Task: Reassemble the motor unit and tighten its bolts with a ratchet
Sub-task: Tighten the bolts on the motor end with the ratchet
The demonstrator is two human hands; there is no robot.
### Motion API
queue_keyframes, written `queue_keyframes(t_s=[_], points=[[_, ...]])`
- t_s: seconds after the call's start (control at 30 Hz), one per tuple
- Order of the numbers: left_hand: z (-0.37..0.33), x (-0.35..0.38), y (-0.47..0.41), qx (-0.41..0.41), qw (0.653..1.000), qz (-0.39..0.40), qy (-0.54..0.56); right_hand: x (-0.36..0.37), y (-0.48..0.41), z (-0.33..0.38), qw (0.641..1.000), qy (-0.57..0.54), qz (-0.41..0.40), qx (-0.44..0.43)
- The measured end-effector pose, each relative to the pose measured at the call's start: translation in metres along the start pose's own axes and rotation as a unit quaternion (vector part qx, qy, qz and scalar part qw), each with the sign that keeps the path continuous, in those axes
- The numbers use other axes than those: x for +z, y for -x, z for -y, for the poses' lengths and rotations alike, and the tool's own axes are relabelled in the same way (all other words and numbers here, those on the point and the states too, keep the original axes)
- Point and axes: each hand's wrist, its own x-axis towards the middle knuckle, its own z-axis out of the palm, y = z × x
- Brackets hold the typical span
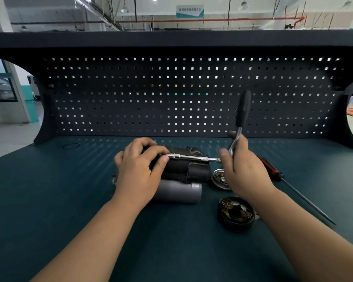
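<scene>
The motor unit (183, 176), a dark housing on a grey cylinder, lies on its side at the middle of the green bench. My left hand (139, 169) grips its left end, thumb and forefinger pinching the socket tip of the ratchet's chrome extension (194, 157). The extension runs horizontally across the top of the motor. My right hand (240, 165) holds the ratchet (242, 112) at its head, and the black handle stands upright above it.
A round black brush-holder cap (235, 215) lies at front right. A shiny metal cover (218, 178) sits partly behind my right hand. A red-handled screwdriver (289, 186) lies at the right. A black O-ring (70, 146) rests far left. A pegboard (181, 94) closes the back.
</scene>
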Motion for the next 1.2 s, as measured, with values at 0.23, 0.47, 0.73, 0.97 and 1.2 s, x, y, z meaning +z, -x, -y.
queue_keyframes(t_s=[0.23,0.47,0.73,0.97,1.2], points=[[0.001,-0.001,0.0,0.004,1.0,0.001,0.002,-0.002,0.009,-0.005,0.989,-0.039,-0.06,-0.132],[0.002,-0.002,-0.001,0.001,1.0,0.018,0.007,-0.005,-0.005,0.007,0.992,-0.121,-0.021,-0.001],[-0.002,-0.004,-0.002,-0.007,1.0,0.024,0.0,-0.02,-0.024,0.013,0.817,-0.437,0.171,0.336],[-0.002,-0.004,-0.002,-0.006,1.0,0.022,0.001,-0.02,-0.023,0.01,0.807,-0.451,0.196,0.328],[-0.002,-0.004,-0.001,-0.003,1.0,0.021,-0.002,-0.03,-0.025,0.0,0.811,-0.477,0.201,0.274]])
